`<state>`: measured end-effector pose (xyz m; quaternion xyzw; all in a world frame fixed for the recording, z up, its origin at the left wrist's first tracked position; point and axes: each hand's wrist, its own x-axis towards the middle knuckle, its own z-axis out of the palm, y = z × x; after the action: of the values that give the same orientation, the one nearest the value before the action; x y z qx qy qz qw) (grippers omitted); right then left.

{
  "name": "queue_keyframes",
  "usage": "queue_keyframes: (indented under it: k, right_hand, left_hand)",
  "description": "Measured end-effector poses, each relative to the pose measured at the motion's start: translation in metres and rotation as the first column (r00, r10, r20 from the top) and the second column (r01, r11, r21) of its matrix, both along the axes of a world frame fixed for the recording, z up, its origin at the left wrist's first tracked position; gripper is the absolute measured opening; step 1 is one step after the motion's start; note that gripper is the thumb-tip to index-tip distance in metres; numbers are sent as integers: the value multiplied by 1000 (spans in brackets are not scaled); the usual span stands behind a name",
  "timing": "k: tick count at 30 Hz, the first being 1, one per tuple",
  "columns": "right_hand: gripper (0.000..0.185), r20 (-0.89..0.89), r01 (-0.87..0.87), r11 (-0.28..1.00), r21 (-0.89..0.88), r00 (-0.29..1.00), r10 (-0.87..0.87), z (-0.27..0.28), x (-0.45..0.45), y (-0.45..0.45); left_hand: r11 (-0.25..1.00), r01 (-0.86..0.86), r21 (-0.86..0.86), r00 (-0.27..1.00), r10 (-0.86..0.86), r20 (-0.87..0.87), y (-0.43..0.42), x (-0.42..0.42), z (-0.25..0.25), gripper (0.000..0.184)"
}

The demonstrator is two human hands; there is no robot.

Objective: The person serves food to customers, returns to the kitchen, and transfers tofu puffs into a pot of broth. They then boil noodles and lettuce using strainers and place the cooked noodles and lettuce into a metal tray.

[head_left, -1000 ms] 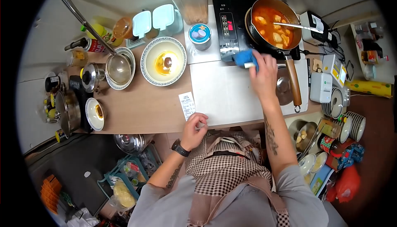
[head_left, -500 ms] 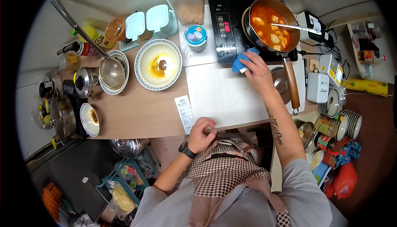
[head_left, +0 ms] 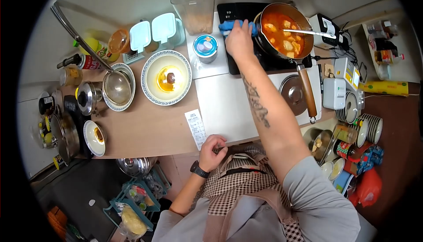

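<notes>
My right hand (head_left: 239, 39) is closed over a blue cloth (head_left: 229, 25) and presses it on the control panel of the black induction cooker (head_left: 240, 10). A pot (head_left: 307, 19) of red-orange soup with pale chunks stands on the cooker's plate, its wooden handle (head_left: 308, 92) pointing toward me. The handle of a metal utensil (head_left: 315, 33) leans out over the pot's rim. My left hand (head_left: 212, 151) rests at the counter's front edge with its fingers curled in; I see nothing in it. Just above it lies a printed receipt (head_left: 195, 127).
Left of the white board (head_left: 224, 105) is a patterned bowl (head_left: 152, 90) with brown sauce. A blue-lidded tub (head_left: 205, 48) stands beside the cooker. Under the pot handle lies a round lid (head_left: 291, 92). Further left are a strainer (head_left: 117, 87) and a small bowl (head_left: 90, 143).
My right hand has moved the blue cloth left and away from me, from the cooker's front edge onto its panel. My left hand has stayed near the counter edge. The view has shifted slightly.
</notes>
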<state>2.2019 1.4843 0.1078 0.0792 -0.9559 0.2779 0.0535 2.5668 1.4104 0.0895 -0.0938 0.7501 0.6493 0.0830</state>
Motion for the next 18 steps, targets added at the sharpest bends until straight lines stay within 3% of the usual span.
queue_keyframes:
  k: [4,6,7,8,10,11,12,13,14,15,16,17,18]
  right_hand:
    - [47,-95,61,996,-65,993,-67,-19,-42,-7]
    - [45,-153,-4,998,-67,988,-7,-27,-70,-7]
    - [33,-277,45,997,-63,959,-60,-33,-80,-11]
    - [29,-221,71,976,-205,968,-117,-24,-89,-13]
    - [21,-75,140,875,-462,978,-196,-11,-96,-11]
    - [18,-149,153,795,-587,945,-292,-13,-93,-13]
    - [18,-35,193,717,-670,956,-290,7,-74,-10]
    - [21,-143,151,757,-636,941,-308,16,-51,-1]
    - [26,131,185,460,-868,980,-147,44,-12,7]
    - [29,136,181,377,-908,980,-143,53,20,17]
    - [28,28,93,355,-930,982,-184,60,54,29]
    - [30,-214,-61,558,-828,953,-213,58,88,46]
    - [31,-270,-81,676,-733,946,-180,48,124,69]
  left_hand:
    - [1000,0,-9,1000,0,-25,-1,8,-3,13]
    - [1000,-6,-11,1000,6,-22,-2,17,-5,12]
    - [1000,-16,-10,1000,16,-23,-1,20,-3,12]
    - [1000,-12,-6,1000,12,-25,-1,23,-4,12]
    - [1000,-19,0,999,19,-39,1,29,-5,12]
    - [1000,1,-13,999,-1,-40,1,30,-2,13]
    - [1000,20,0,998,-20,-66,1,27,-2,13]
    - [1000,18,4,997,-17,-77,0,26,-2,13]
    - [1000,2,5,997,-2,-73,-3,31,2,14]
    - [1000,18,10,1000,-18,-3,-7,30,7,15]
    - [1000,-1,13,998,2,-59,-9,29,7,15]
    - [1000,17,-3,999,-17,-37,-13,28,11,15]
    - [999,44,-13,999,-44,-26,-16,25,14,15]
